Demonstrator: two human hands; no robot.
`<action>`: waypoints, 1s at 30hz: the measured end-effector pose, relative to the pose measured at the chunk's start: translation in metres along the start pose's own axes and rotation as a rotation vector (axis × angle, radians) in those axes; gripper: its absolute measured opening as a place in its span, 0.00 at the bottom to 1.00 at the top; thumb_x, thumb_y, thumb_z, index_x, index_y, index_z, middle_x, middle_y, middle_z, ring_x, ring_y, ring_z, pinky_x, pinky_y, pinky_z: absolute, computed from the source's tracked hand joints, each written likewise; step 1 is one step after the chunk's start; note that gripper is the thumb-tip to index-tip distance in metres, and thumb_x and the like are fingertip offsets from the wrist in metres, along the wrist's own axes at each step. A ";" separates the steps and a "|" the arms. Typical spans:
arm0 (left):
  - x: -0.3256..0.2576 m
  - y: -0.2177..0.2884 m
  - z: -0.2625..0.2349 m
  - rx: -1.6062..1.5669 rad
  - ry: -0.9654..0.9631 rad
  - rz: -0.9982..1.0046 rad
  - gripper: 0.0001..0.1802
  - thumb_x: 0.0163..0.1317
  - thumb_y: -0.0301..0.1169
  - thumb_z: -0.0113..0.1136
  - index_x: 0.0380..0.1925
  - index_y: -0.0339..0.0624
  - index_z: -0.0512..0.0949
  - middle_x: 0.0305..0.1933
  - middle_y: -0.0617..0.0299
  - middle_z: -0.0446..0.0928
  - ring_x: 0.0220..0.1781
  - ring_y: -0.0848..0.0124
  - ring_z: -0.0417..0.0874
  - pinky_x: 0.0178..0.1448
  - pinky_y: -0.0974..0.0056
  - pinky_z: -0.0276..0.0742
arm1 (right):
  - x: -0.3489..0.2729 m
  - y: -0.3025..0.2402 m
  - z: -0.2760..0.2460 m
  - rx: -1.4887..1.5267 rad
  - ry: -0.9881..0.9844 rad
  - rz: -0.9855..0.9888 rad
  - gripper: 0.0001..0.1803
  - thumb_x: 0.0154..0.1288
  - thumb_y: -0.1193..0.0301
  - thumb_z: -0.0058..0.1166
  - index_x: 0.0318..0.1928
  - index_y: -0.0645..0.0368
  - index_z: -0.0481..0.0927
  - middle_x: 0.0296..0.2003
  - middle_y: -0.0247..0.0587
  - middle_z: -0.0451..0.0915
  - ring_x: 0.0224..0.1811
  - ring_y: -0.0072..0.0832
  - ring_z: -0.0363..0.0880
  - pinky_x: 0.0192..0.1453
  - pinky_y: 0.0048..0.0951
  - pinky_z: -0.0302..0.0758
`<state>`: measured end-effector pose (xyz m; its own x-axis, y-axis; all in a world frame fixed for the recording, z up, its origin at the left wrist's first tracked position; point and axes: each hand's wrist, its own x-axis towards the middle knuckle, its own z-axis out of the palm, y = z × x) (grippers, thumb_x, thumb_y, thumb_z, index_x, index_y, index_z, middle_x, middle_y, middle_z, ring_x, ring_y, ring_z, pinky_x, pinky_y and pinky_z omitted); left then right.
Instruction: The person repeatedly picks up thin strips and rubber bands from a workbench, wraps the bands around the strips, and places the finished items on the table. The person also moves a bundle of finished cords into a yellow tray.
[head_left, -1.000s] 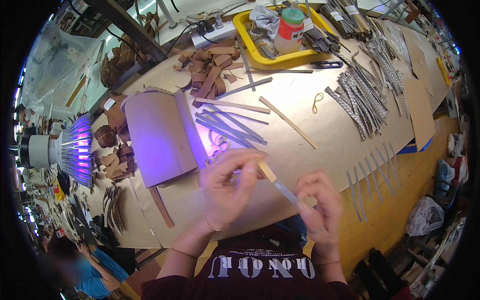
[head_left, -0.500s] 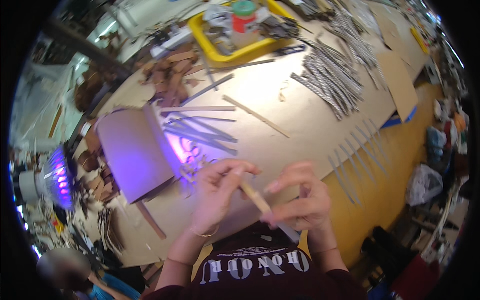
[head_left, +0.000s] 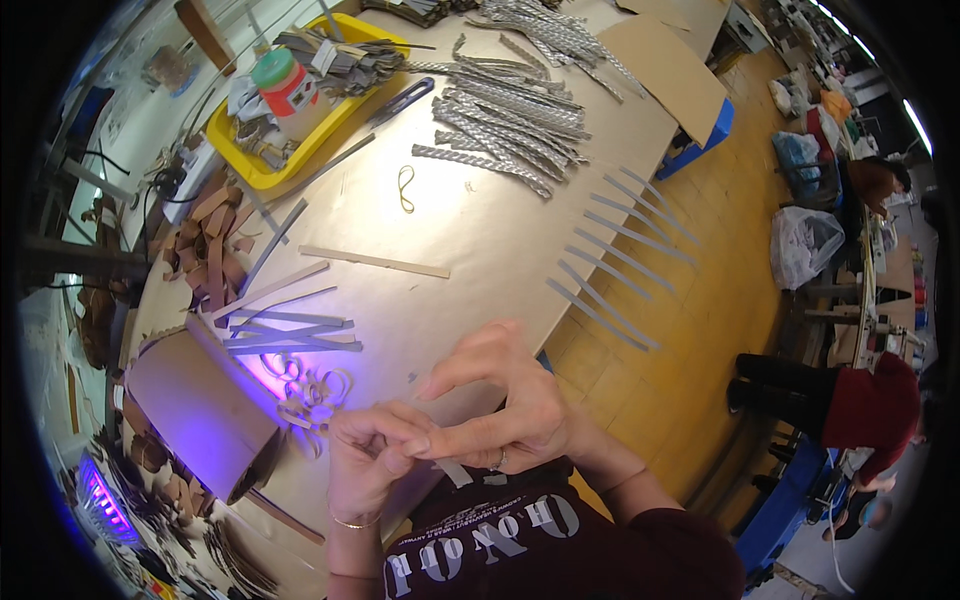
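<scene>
Both hands meet at about 6 o'clock from the middle of the tabletop (head_left: 470, 240), close against the person's chest; the left hand (head_left: 365, 455) is curled, thumb and forefinger pinched shut at the point where the hands touch; the right hand (head_left: 500, 410) lies over it, thumb and forefinger closed on the same spot while the other fingers fan out toward 11 o'clock. A pale strip (head_left: 455, 470) shows just under the right hand, running toward 5 o'clock; the pinch appears to have hold of it, though the contact itself is hidden by the fingers.

At 10 o'clock from the hands lies a loose tangle of curled pale offcuts (head_left: 315, 390), lit violet; just beyond it — at 9 o'clock — a brown cardboard tube (head_left: 200, 405) rests on its side. Flat grey strips (head_left: 290, 335) lie crossed above the offcuts; a long tan strip (head_left: 375, 262) lies alone further toward 12 o'clock. A row of grey strips (head_left: 610, 255) hangs over the tabletop edge at 2 o'clock, evenly spaced. A heap of braided silver strips (head_left: 510, 120) sits at 12 o'clock; a yellow tray (head_left: 245, 170) stands at 11 o'clock, holding a red jar with a green lid (head_left: 285, 85).
</scene>
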<state>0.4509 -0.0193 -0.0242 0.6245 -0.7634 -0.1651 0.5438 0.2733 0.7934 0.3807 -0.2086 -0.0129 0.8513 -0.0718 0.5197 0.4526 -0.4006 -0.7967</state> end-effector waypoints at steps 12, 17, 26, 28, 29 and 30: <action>0.005 0.015 -0.049 0.337 0.636 0.254 0.09 0.74 0.33 0.54 0.34 0.42 0.71 0.27 0.67 0.73 0.23 0.87 0.61 0.25 0.80 0.54 | -0.046 0.006 -0.081 0.693 0.241 0.277 0.21 0.77 0.62 0.43 0.22 0.51 0.72 0.24 0.32 0.77 0.31 0.34 0.76 0.44 0.32 0.69; -0.005 0.030 -0.073 0.477 0.803 0.479 0.07 0.74 0.31 0.52 0.36 0.42 0.72 0.29 0.69 0.72 0.23 0.87 0.62 0.24 0.80 0.53 | -0.062 0.003 -0.091 -0.215 0.155 0.906 0.23 0.74 0.60 0.49 0.23 0.62 0.74 0.19 0.40 0.75 0.25 0.33 0.74 0.32 0.35 0.68; -0.028 0.004 -0.062 1.159 0.682 0.373 0.04 0.63 0.24 0.63 0.31 0.38 0.78 0.31 0.65 0.76 0.29 0.78 0.76 0.31 0.71 0.70 | -0.051 0.042 -0.040 -0.987 -0.019 1.157 0.29 0.68 0.49 0.53 0.21 0.64 0.79 0.17 0.51 0.75 0.24 0.51 0.76 0.30 0.44 0.69; -0.032 0.000 -0.063 1.418 0.674 0.301 0.04 0.60 0.22 0.65 0.31 0.37 0.78 0.32 0.63 0.77 0.30 0.75 0.80 0.32 0.69 0.73 | -0.043 0.039 -0.044 -1.033 -0.110 1.239 0.33 0.67 0.44 0.52 0.20 0.64 0.79 0.17 0.52 0.76 0.25 0.52 0.77 0.31 0.45 0.70; -0.034 -0.001 -0.064 1.454 0.654 0.288 0.03 0.60 0.22 0.65 0.32 0.38 0.79 0.34 0.62 0.77 0.30 0.72 0.81 0.32 0.67 0.74 | -0.041 0.037 -0.046 -1.075 -0.130 1.290 0.35 0.66 0.42 0.52 0.20 0.64 0.80 0.18 0.52 0.77 0.25 0.51 0.78 0.32 0.45 0.71; -0.034 -0.004 -0.066 1.479 0.666 0.257 0.04 0.60 0.23 0.65 0.34 0.40 0.79 0.36 0.60 0.77 0.31 0.69 0.82 0.32 0.65 0.75 | -0.039 0.035 -0.049 -1.098 -0.171 1.362 0.36 0.65 0.40 0.52 0.20 0.64 0.81 0.18 0.52 0.77 0.26 0.51 0.79 0.33 0.45 0.72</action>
<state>0.4643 0.0444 -0.0599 0.9379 -0.3110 0.1539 -0.3377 -0.7162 0.6107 0.3503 -0.2642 -0.0462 0.4859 -0.7905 -0.3728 -0.8524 -0.5229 -0.0022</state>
